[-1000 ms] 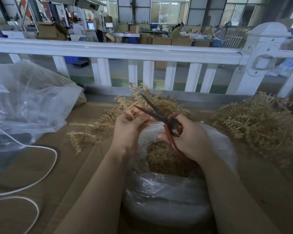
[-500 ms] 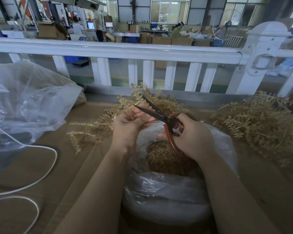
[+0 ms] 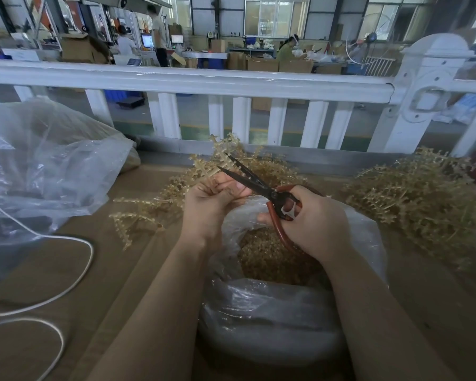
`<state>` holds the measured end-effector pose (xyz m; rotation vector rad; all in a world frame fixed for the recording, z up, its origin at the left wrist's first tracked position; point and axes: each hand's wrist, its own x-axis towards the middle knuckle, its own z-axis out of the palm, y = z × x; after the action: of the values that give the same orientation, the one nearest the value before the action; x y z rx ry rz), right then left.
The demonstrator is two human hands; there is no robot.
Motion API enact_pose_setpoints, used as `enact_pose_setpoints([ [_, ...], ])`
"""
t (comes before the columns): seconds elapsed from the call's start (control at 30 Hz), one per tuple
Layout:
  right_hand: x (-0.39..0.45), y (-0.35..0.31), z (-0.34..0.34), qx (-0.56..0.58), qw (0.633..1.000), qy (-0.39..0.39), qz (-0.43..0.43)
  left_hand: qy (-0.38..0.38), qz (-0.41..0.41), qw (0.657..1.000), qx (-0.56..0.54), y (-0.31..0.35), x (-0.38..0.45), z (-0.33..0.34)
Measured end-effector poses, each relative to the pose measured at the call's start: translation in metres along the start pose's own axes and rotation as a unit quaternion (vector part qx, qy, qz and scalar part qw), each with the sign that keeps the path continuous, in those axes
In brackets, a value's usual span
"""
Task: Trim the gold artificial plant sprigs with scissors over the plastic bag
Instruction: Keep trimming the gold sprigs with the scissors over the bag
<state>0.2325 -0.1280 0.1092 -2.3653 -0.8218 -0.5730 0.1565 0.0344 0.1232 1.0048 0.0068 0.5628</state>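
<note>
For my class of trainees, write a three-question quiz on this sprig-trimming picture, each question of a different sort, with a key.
1. True or false: the right hand holds the scissors by their red handles.
2. Multiple choice: where does the plastic bag with the cut gold pieces sit?
A. behind the white fence
B. right below both hands
C. on top of the sprig pile at the right
3. Fill in: the left hand pinches a gold ____ near the scissor blades.

Key: 1 true; 2 B; 3 sprig.
</note>
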Motion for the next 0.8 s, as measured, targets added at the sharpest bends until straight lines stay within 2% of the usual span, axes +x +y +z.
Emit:
enact_pose_setpoints([
  [0.37,-0.0002,-0.0001,-0.0011,-0.010,1.000,0.009,-0.008,-0.017,0.007,0.999,0.033,-0.0001,0.0013,-0.0043],
  [0.8,-0.0008,0.0001,-0.0001,0.018,1.000,0.000,-0.011,-0.028,0.002,1.000,-0.003,-0.0005,0.0022,-0.0042],
])
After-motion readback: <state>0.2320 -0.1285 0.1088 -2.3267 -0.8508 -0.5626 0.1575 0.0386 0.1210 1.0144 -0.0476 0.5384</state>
